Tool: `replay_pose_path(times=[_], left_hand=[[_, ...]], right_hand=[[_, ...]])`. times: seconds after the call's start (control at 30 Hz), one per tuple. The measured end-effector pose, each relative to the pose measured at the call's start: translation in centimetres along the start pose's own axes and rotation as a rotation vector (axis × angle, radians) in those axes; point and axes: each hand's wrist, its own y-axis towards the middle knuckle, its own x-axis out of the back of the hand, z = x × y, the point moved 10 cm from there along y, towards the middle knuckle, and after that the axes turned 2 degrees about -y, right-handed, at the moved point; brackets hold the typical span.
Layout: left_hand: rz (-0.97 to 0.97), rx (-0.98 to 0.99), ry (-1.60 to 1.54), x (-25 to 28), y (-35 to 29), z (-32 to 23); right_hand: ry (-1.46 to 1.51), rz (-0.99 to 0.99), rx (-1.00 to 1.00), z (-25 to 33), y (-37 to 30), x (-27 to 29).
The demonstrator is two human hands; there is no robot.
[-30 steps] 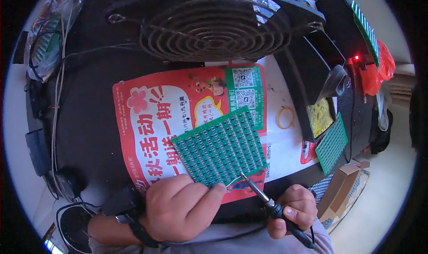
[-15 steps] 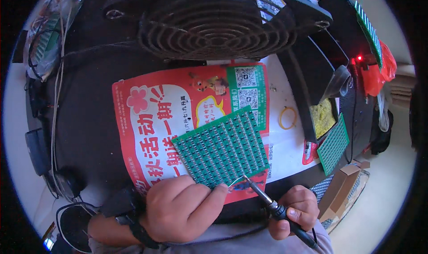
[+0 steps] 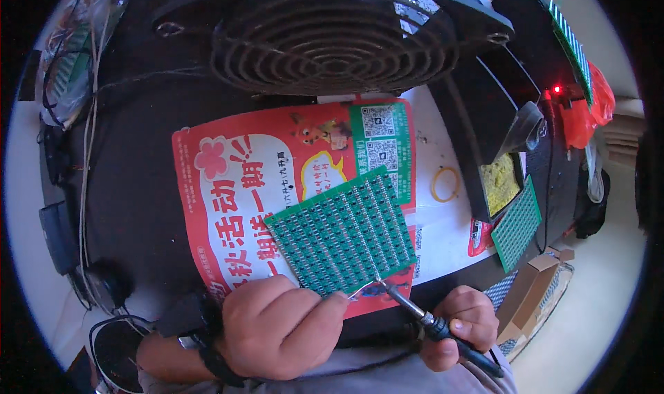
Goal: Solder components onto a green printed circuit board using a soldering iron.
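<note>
A green circuit board [image 3: 342, 231] with rows of tiny parts lies tilted on a red and white flyer [image 3: 232, 148]. My left hand [image 3: 280, 328] is closed at the board's near left edge, pinching a thin silvery solder wire [image 3: 362, 288] between thumb and finger. The wire runs to the board's near edge. There the tip of a soldering iron [image 3: 437, 328] meets it or comes very close; which, I cannot tell. Wrapped round the iron's black handle is my right hand [image 3: 465, 328]. Part of the board's near left edge is hidden behind my left hand.
A large black fan [image 3: 335, 59] stands across the far side. To the right are a yellow sponge [image 3: 501, 183] in a black holder, another green board [image 3: 517, 224], a yellow ring [image 3: 445, 184] and a cardboard box [image 3: 531, 294]. Cables [image 3: 88, 186] run down the left.
The board has shifted very slightly left. My left hand has edged left and down with the solder wire, and the iron's handle sits a little farther right. Both grips are unchanged.
</note>
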Motion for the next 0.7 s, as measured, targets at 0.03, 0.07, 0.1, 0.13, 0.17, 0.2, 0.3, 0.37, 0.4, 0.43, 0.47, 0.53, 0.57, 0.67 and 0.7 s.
replay_pose_path(times=[0.03, 0.07, 0.1, 0.13, 0.17, 0.2, 0.3, 0.37, 0.4, 0.43, 0.47, 0.53, 0.57, 0.67, 0.7], left_hand=[[-0.033, -0.004, -0.001, 0.2, 0.0, 0.0], [-0.039, -0.009, -0.014, 0.2, 0.1, -0.1], [-0.042, -0.012, -0.022, 0.3, 0.3, -0.2], [-0.046, -0.015, -0.031, 0.4, 0.5, -0.3], [-0.049, -0.007, -0.044, 0.4, 0.5, -0.2], [-0.051, 0.007, -0.050, 0.5, 0.3, 0.0], [-0.024, 0.004, -0.057, 0.4, 0.2, -0.1], [-0.013, 0.002, -0.068, 0.1, 0.2, -0.1], [-0.018, 0.010, -0.070, -0.1, 0.1, 0.0], [-0.022, 0.018, -0.072, -0.2, 0.0, 0.0], [-0.014, 0.021, -0.068, -0.3, 0.1, 0.1], [-0.002, 0.028, -0.055, 0.0, 0.1, 0.0], [-0.014, 0.032, -0.057, 0.2, 0.1, 0.0], [-0.033, 0.028, -0.066, 0.2, 0.2, 0.0], [-0.031, 0.025, -0.061, 0.2, 0.2, 0.0]], right_hand=[[0.023, -0.007, -0.014, 0.0, -0.1, 0.3], [0.040, -0.093, -0.048, -0.3, -0.2, 1.0], [0.063, -0.181, -0.082, -0.7, -0.5, 1.4], [0.048, -0.212, -0.135, -1.0, -0.5, 1.4], [0.033, -0.241, -0.187, -1.3, -0.4, 1.4], [0.041, -0.230, -0.187, -1.5, -0.4, 1.2], [0.046, -0.203, -0.185, -1.7, -0.4, 0.9], [0.030, -0.196, -0.186, -1.7, -0.5, 0.9], [0.024, -0.193, -0.188, -1.8, -0.4, 0.9], [0.019, -0.191, -0.190, -1.9, -0.4, 0.8], [0.027, -0.194, -0.188, -1.9, -0.4, 0.8], [0.062, -0.207, -0.177, -1.8, -0.5, 0.9], [0.087, -0.216, -0.169, -1.8, -0.5, 1.0], [0.045, -0.267, -0.177, -1.5, -0.6, 1.3], [0.040, -0.269, -0.176, -1.6, -0.6, 1.3]])
